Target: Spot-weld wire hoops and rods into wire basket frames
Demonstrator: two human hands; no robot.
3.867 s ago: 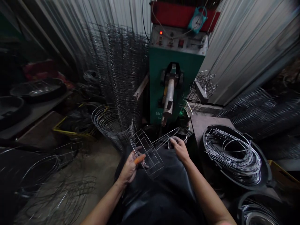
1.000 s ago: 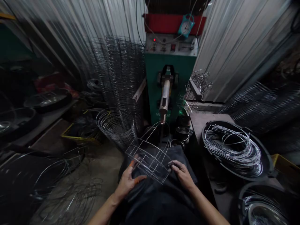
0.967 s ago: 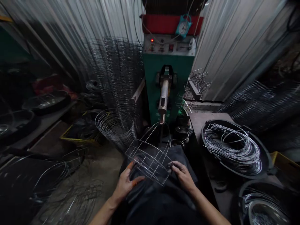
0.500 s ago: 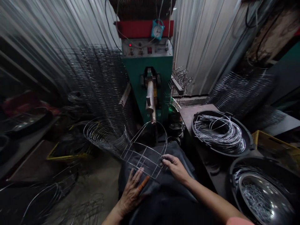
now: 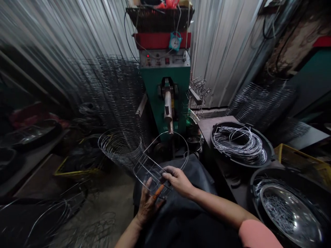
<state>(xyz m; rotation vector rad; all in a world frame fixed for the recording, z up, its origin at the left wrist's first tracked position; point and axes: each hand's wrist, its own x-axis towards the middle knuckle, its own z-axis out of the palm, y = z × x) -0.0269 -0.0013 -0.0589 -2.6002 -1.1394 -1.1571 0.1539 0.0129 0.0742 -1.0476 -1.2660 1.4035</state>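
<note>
A bent steel-wire basket frame (image 5: 152, 171) with a tall arched loop is held over my lap, above a black apron (image 5: 181, 220). My right hand (image 5: 177, 181) grips the frame's lower wires from above. My left hand (image 5: 148, 203) sits below and behind it, fingers spread against the wires. An orange strip (image 5: 157, 192) lies along one left finger; whether it is tape or a tool is hidden. The frame's wires cross in front of those fingers.
A green spot-welding machine (image 5: 165, 93) stands just ahead, its electrode arm (image 5: 168, 112) above the frame. Stacked wire mesh (image 5: 116, 93) and a coiled wire cylinder (image 5: 119, 148) stand left. Right, black tubs hold wire hoops (image 5: 239, 143) and a steel bowl (image 5: 287, 213).
My right hand has moved left and up along the frame, and the frame has tilted toward my left. My pink sleeve shows more at the lower right.
</note>
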